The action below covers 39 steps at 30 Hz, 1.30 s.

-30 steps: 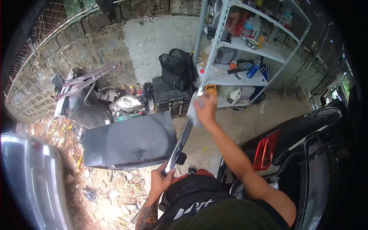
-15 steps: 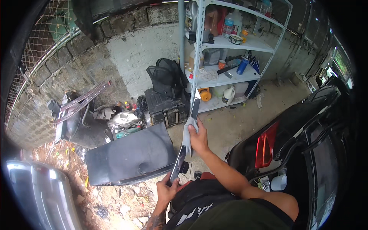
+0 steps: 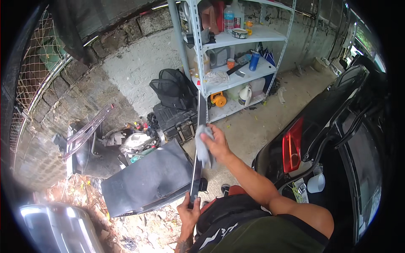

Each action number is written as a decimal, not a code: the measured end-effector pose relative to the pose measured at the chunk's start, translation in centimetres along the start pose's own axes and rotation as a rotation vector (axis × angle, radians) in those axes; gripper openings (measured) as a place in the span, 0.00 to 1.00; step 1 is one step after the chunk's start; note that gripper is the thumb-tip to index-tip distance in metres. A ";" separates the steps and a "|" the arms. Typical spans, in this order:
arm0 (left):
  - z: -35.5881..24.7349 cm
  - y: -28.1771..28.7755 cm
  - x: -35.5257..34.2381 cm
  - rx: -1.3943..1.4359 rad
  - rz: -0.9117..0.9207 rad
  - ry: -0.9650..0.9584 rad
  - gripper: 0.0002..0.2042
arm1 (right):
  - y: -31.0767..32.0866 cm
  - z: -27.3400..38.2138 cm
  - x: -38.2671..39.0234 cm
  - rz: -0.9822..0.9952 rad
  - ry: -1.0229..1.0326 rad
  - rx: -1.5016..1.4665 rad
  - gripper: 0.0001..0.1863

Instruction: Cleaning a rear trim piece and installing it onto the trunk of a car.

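A long, narrow, dark glossy strip [image 3: 202, 111], which looks like a car trim piece, stands nearly upright in front of me. My left hand [image 3: 188, 211] grips its lower end between thumb and fingers. Around the middle of the strip, my right hand [image 3: 217, 144] is closed on a grey cloth [image 3: 204, 154] that lies against the strip. Part of the cloth hangs loose below the fingers. The cloth and hand hide the strip's middle.
A black car with its rear open [image 3: 314, 126] stands at right. Ahead are a metal shelf rack [image 3: 249, 40] with bottles, a black backpack [image 3: 172, 90] and a black case [image 3: 179, 122]. A dark panel [image 3: 147, 177] lies at left, near a silver bumper [image 3: 59, 223] and loose car parts.
The strip stands more upright, its top end now further left in view. The cloth is more bunched under my right hand. My view has shifted, moving the shelf and backpack leftward.
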State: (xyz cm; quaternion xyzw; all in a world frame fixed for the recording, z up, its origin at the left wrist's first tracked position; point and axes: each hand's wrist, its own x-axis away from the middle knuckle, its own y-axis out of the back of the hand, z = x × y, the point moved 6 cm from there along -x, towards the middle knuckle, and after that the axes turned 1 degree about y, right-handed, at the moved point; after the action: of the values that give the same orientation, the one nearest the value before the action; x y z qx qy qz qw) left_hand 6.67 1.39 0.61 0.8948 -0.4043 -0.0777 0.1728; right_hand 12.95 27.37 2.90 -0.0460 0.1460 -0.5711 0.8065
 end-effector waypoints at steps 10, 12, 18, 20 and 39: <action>-1.1 -0.4 0.2 -0.041 0.016 -0.072 0.14 | 0.4 0.4 2.4 -0.085 0.172 -0.071 0.17; -0.8 -0.7 0.8 -0.010 0.043 -0.002 0.14 | 0.8 0.1 1.8 -0.047 -0.058 -0.213 0.16; -2.2 -1.1 0.9 -0.070 -0.011 -0.161 0.14 | 2.2 0.4 0.2 -0.119 -0.169 -0.426 0.13; -1.8 -0.8 -0.3 -0.017 0.047 0.037 0.14 | 0.6 0.7 2.6 0.015 0.083 -0.107 0.24; 1.5 4.7 -4.6 0.189 -0.172 0.195 0.15 | 14.1 -27.1 16.2 0.993 -0.645 1.076 0.19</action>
State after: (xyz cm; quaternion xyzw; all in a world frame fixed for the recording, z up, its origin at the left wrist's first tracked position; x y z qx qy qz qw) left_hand -0.08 1.60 1.01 0.9417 -0.3131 0.0333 0.1190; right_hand 22.90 19.57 -29.35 0.2570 -0.3866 -0.0961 0.8805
